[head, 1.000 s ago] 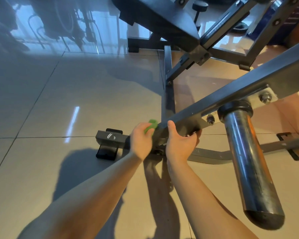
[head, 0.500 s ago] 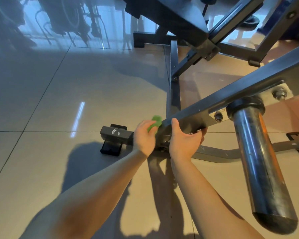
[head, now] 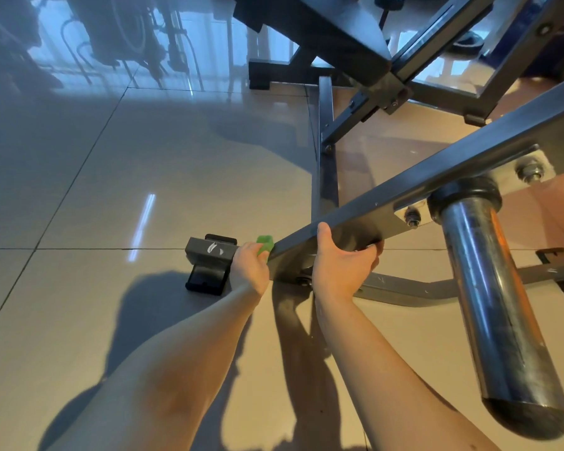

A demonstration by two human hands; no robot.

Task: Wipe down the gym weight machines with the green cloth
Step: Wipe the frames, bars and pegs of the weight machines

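Glossy beige tiled floor (head: pixel 144 164).
Dark grout lines (head: pixel 79 249) cross it; a bright light streak (head: pixel 142 222) reflects left of centre; a shadow (head: pixel 150 297) covers near tiles.

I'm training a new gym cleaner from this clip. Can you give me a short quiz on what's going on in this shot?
1. True or false: the left hand holds the green cloth at the low end of the sloping grey bar.
2. What does the right hand grip? A) the round steel sleeve B) the sloping grey bar C) the green cloth
3. Which hand is nearer the round steel sleeve?
Key: 1 true; 2 B; 3 the right hand.
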